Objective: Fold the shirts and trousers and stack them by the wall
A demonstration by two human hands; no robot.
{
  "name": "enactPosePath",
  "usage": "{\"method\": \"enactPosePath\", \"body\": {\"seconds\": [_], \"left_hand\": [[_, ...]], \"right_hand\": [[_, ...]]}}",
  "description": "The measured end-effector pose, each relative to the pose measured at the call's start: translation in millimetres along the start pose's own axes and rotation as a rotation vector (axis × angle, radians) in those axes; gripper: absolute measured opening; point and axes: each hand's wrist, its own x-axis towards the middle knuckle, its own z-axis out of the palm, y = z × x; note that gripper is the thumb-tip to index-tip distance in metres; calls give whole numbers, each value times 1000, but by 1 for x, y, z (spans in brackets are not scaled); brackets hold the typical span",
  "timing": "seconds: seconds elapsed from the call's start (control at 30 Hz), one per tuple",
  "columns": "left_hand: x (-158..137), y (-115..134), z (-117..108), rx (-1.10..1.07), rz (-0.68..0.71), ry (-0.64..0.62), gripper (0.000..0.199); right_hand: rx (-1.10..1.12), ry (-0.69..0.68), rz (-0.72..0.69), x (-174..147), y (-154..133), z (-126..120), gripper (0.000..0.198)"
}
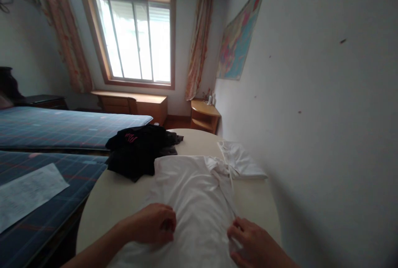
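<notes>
A white shirt lies spread on the round cream table, its cloth wrinkled and running toward me past the bottom edge. My left hand is at its left side, fingers curled and closed on the cloth, though the fingertips are partly hidden. At the right side, my right hand pinches the shirt's edge between thumb and fingers. Beyond the shirt's far right corner lies a bunched white piece of cloth; whether it is part of the same shirt I cannot tell. Dark clothing with pink lettering is heaped at the far left.
Two plaid mattresses lie left of the table, the nearer one bearing a sheet of paper. A white wall stands close on the right. A wooden desk and a corner shelf are at the back, near the window.
</notes>
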Motion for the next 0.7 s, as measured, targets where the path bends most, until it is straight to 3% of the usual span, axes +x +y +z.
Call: {"method": "enactPosePath", "body": {"seconds": [0.1,0.17,0.2,0.3,0.37,0.47,0.57,0.7], "left_hand": [[-5,4,-10,-220,-60,-358,16],[2,2,-18,-307,-75,-428,21],[10,0,-22,-300,-70,-344,23],[45,-16,-34,-93,-38,226,27],[71,-31,-41,85,-45,487,33],[96,-52,-49,217,-229,565,41],[102,-60,-49,229,-309,495,43],[93,-57,-43,205,-302,431,55]], "right_hand": [[81,-223,-26,-6,-8,1,18],[116,-263,-33,-1,-9,-6,9],[119,-211,-18,6,-7,-11,9],[84,124,134,38,9,-31,20],[49,317,294,65,27,-41,24],[-19,433,442,101,54,-44,31],[-24,367,522,119,70,-37,35],[-20,265,479,120,75,-26,28]]}}
